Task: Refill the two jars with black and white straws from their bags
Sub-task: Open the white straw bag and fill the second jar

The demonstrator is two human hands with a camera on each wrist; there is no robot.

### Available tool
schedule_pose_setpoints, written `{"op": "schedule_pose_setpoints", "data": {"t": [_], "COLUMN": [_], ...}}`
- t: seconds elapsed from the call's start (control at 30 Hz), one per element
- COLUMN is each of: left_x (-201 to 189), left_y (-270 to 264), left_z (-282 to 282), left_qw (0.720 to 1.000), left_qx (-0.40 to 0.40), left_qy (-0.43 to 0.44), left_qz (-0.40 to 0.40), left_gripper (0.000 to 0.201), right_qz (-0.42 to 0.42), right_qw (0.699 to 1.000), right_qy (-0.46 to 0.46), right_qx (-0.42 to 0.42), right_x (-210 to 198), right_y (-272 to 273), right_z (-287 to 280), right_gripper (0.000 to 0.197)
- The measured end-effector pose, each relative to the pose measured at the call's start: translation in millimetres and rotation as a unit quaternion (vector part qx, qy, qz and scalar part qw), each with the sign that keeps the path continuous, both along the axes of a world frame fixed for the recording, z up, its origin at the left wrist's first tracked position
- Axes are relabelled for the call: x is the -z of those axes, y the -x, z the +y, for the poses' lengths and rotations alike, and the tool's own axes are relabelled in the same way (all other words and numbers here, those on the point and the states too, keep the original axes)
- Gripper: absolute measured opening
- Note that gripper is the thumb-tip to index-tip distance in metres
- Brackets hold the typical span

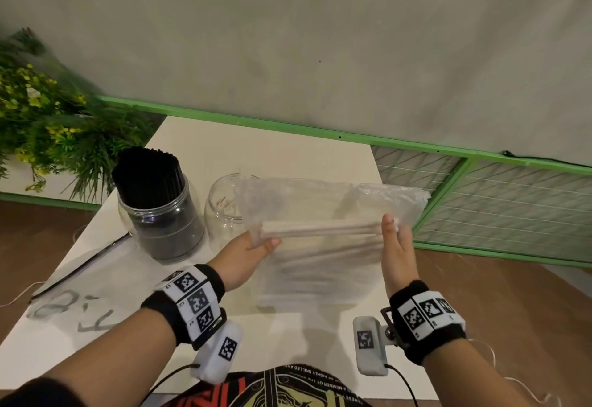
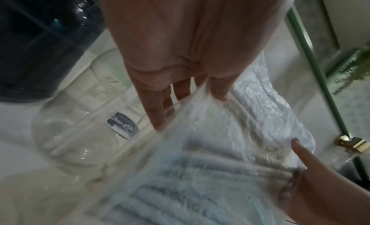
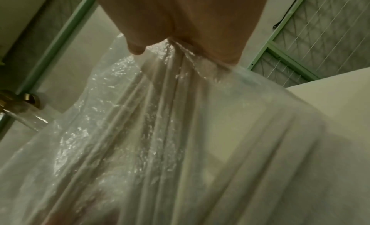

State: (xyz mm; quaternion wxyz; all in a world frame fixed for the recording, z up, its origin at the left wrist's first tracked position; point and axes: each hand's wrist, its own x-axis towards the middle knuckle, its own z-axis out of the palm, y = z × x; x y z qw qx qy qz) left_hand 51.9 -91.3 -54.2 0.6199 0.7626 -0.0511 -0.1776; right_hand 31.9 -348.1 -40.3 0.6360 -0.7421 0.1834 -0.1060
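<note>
With the black half looking done, the jar of black straws (image 1: 153, 182) stands packed full at the back left of the bench (image 1: 198, 156), and all eyes go to the white side. Both hands hold the clear bag of white straws (image 1: 320, 240) up over the bench, just in front of the empty jar (image 1: 224, 204). Left hand (image 1: 246, 256) pinches the bag's left end, thumb on top over the straw tips. Right hand (image 1: 395, 246) takes the right end, plastic gathered between thumb and fingers, as the right wrist view shows. That jar next to the black one is bare glass, barely anything in it that I can make out. An empty-looking clear bag (image 1: 80, 278) lies flat on the bench at the left. So, by my reckoning: one jar filled, one to go, white straws not yet out of their bag.
</note>
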Motion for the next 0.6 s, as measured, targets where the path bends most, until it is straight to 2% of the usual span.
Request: {"op": "schedule_pose_setpoints", "data": {"t": [0.03,0.1,0.13,0.2,0.27,0.4,0.6], "left_x": [1,-1,-2,-2,-4,-10,-9], "left_y": [-1,-2,-1,-1,-2,-1,-3], "left_z": [-2,-4,-4,-1,0,-1,4], "left_qw": [1.0,1.0,1.0,1.0,1.0,0.999,1.0], "left_qx": [-0.007,-0.011,-0.003,0.007,0.017,0.018,-0.023], "left_qy": [-0.001,0.003,0.002,-0.006,-0.016,-0.03,-0.01], "left_qz": [-0.001,0.001,-0.001,-0.003,0.007,0.002,0.008], "left_gripper": [0.013,0.015,0.017,0.026,0.036,0.045,0.024], "right_qz": [-0.008,-0.025,-0.029,-0.028,-0.044,-0.074,-0.074], "right_qw": [1.0,1.0,0.999,1.0,0.999,0.996,0.996], "right_qy": [0.0,-0.011,-0.015,-0.009,0.013,0.01,-0.008], "right_qx": [0.005,0.008,0.006,0.009,0.024,0.052,0.057], "right_x": [-1,-4,-2,-1,1,2,-2], "right_y": [-1,-1,-2,-2,-4,-9,-13], "right_z": [-1,-2,-4,-8,-10,-14,-15], "right_gripper": [0.064,0.046,0.046,0.043,0.025,0.026,0.017]}}
